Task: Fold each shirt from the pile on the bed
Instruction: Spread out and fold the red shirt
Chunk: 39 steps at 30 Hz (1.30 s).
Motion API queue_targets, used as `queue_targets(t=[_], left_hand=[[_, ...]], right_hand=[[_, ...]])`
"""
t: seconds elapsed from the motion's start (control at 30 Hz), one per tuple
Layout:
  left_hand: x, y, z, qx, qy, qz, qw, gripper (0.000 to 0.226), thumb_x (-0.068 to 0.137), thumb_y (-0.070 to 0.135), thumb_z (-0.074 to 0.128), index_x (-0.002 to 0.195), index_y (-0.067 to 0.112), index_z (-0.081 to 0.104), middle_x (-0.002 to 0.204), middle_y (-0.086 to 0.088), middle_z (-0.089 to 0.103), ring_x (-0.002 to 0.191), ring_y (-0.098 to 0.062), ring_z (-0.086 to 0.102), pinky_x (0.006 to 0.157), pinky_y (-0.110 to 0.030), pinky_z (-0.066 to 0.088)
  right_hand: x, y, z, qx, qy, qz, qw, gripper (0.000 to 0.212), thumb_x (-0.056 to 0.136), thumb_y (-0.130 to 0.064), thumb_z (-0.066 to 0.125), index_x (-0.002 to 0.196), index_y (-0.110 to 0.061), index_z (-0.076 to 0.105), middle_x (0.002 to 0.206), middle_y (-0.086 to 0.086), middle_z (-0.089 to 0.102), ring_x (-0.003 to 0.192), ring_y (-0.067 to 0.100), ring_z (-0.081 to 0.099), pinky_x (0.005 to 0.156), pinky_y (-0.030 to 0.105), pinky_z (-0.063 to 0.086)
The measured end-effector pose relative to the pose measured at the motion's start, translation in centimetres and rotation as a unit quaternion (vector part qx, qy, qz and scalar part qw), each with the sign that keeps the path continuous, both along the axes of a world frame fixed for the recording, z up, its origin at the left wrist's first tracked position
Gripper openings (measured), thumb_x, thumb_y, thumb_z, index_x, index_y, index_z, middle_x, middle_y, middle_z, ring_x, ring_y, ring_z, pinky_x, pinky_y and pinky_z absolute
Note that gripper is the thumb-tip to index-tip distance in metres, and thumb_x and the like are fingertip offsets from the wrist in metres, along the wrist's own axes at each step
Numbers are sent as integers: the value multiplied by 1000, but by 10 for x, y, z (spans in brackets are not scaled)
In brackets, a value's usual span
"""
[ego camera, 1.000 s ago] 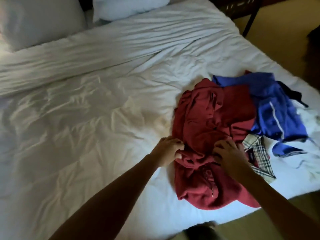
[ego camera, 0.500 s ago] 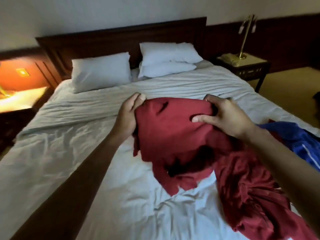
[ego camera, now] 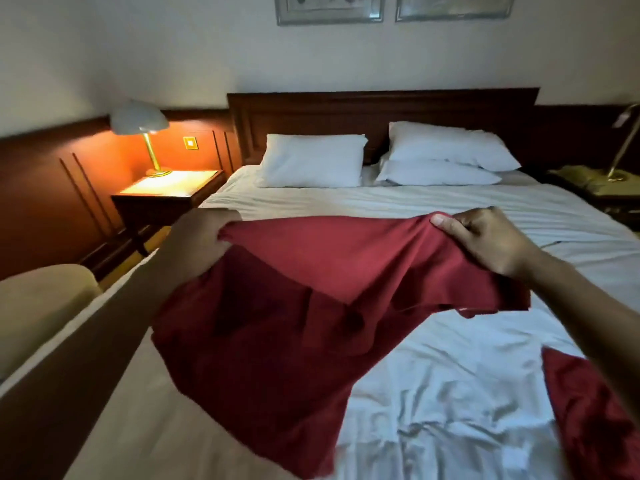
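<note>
You are gripping the red shirt (ego camera: 287, 306) with both hands, left hand (ego camera: 199, 242) and right hand (ego camera: 485, 242) each pinching its top edge. It is hanging spread above the bed (ego camera: 433, 393).

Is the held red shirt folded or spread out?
Spread out: the left hand and right hand grip the red shirt by its top edge, stretching it wide over the bed.

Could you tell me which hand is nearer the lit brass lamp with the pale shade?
Left. The left hand is right of the lit brass lamp; the right hand, farther right.
</note>
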<state>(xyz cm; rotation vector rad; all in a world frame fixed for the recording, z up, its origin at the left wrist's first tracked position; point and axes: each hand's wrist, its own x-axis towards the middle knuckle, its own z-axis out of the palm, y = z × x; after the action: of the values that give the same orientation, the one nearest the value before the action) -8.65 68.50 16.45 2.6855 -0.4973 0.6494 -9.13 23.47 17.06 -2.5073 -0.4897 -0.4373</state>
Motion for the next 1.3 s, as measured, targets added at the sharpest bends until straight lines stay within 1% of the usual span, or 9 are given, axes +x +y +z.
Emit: queue_targets(t=[0.1, 0.2, 0.3, 0.43, 0.6, 0.77, 1.0, 1.13, 1.3], left_hand=[[-11, 2, -46, -120, 18, 24, 992, 32, 77, -13, 57, 90, 11, 72, 86, -2, 71, 88, -26, 67, 77, -30, 45], [-22, -25, -86, -191, 46, 8, 981, 39, 76, -13, 47, 91, 16, 69, 91, 3, 70, 96, -18, 64, 87, -19, 43], [-27, -62, -109, -206, 59, -21, 977, 30, 74, 1, 50, 90, 21, 66, 92, 4, 70, 93, -16, 65, 85, -21, 44], [-34, -116, -103, -128, 30, -64, 989, 17, 65, 26, 50, 75, 21, 63, 73, 5, 66, 76, -17, 62, 78, -38, 52], [-55, -119, -56, -89, -88, -82, 989, 20, 66, 33, 51, 66, 17, 63, 61, 0, 61, 64, -21, 58, 61, -36, 47], [-80, -70, -35, -13, -157, -48, 986, 34, 70, 49, 77, 72, 19, 60, 64, 6, 58, 62, -15, 54, 59, -31, 38], [-114, -55, -16, 97, -236, 15, 967, 23, 81, 35, 72, 95, 19, 63, 89, -1, 61, 85, -34, 63, 67, -45, 51], [-140, -50, 8, 97, -246, 41, 964, 21, 83, 29, 75, 100, 20, 68, 97, -2, 65, 92, -36, 64, 70, -43, 48], [-159, -45, 32, 110, -251, 134, 952, 24, 85, 17, 66, 106, 28, 70, 104, -8, 70, 97, -42, 63, 78, -47, 49]], right_hand=[[-1, -22, -57, -108, 33, -75, 991, 61, 92, -66, 35, 63, -17, 55, 66, -3, 64, 75, 21, 61, 75, 36, 47], [-1, -30, -98, -190, 9, -177, 966, 51, 89, -64, 34, 74, -22, 59, 90, 8, 70, 95, 34, 63, 81, 42, 50], [-13, -3, -122, -104, 23, -114, 988, 54, 79, -73, 38, 107, -36, 63, 107, -2, 67, 109, 26, 59, 97, 45, 45], [-53, 81, -146, 61, 151, 72, 984, 90, 58, -92, 57, 138, -55, 39, 134, -19, 53, 127, 4, 46, 108, 32, 36], [-49, 124, -155, 48, -1, 17, 999, 20, 75, -42, 55, 87, -25, 55, 86, 6, 69, 92, 34, 63, 77, 38, 51], [-47, 77, -96, -10, -118, -95, 988, 11, 77, -5, 49, 80, -12, 58, 86, 23, 67, 87, 43, 61, 69, 43, 47], [-110, 57, -22, -154, -218, -30, 963, 3, 89, -19, 48, 91, -17, 47, 83, 19, 62, 83, 41, 59, 63, 35, 28], [-145, 53, 4, -201, -210, -23, 957, 51, 85, -66, 57, 92, -17, 46, 70, 5, 54, 71, 32, 54, 63, 38, 38], [-157, 37, 28, -265, -227, -107, 931, 30, 86, -31, 64, 109, -17, 52, 105, 20, 66, 96, 45, 62, 70, 42, 43]])
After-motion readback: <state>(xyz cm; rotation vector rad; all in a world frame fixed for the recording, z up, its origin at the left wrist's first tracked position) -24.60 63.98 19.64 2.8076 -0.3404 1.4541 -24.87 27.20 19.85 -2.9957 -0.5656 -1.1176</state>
